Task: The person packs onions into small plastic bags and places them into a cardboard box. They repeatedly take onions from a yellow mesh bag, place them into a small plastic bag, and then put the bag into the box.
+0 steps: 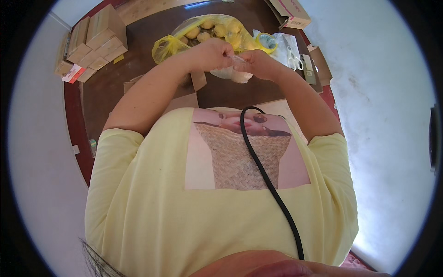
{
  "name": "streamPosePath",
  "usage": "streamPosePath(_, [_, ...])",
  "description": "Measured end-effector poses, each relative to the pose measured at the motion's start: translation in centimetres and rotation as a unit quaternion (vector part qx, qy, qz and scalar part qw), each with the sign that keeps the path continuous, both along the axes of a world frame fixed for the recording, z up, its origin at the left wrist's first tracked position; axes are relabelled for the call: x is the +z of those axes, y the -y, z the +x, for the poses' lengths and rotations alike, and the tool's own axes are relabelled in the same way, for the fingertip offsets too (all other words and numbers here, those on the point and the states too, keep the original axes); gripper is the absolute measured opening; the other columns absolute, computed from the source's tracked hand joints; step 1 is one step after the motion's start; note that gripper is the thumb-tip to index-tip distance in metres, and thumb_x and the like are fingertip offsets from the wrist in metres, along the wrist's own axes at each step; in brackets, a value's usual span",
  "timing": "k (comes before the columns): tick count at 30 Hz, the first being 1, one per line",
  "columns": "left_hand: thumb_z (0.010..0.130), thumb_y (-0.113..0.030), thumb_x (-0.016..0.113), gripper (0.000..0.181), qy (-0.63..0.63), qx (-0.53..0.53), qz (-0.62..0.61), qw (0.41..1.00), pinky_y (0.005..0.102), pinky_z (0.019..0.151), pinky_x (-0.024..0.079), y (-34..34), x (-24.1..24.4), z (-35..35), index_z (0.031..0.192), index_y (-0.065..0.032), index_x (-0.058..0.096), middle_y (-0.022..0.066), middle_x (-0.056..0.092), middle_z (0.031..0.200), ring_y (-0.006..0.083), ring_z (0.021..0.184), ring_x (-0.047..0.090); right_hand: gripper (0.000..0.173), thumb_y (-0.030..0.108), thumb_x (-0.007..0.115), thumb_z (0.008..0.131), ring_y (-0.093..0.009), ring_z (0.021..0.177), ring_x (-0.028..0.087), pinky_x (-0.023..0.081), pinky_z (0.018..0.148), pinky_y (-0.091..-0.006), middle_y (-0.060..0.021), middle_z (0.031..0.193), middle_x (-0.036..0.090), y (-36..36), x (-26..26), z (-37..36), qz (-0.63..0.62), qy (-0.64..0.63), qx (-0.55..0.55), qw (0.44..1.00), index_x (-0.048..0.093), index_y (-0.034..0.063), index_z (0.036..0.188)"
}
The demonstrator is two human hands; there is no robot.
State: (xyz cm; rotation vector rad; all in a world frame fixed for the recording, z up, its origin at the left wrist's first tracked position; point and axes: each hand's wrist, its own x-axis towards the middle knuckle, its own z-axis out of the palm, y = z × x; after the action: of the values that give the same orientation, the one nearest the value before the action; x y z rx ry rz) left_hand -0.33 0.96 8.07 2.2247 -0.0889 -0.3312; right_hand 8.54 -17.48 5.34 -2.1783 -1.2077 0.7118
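My left hand (215, 54) and my right hand (258, 64) meet over the brown table. Between them they pinch the gathered top of a clear plastic bag (238, 73), which hangs down just below my fingers. What the bag holds is too unclear to tell. Right behind my hands lies a yellow translucent plastic bag (180, 33) with several round, yellowish-brown fruits or vegetables (207, 24) in it. A roll of tape (267, 42) with a yellow rim rests to the right of that bag, beyond my right hand.
Cardboard boxes (107, 31) are stacked at the back left. White-handled scissors (292, 57) lie on clear plastic at the right, beside a flat greenish object (308, 69). An open carton (290, 14) stands at the back right. Cardboard flaps (183, 100) rise close to my body; a black cable (258, 155) crosses my shirt.
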Motion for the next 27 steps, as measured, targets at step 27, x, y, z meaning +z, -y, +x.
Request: streamPosePath(27, [0.085, -0.034, 0.061, 0.061, -0.189, -0.113, -0.646, 0.731, 0.0327, 0.077, 0.05, -1.0, -8.3, -3.3, 0.134, -0.0117, 0.035, 0.0099, 0.051, 0.12, 0.0252, 0.094, 0.059, 0.025, 0.028, 0.063, 0.084, -0.007, 0.062, 0.052, 0.043, 0.056, -0.0213, 0.0009, 0.077, 0.061, 0.8, 5.8, 0.3, 0.148, -0.31, 0.008, 0.939, 0.067, 0.0052, 0.095])
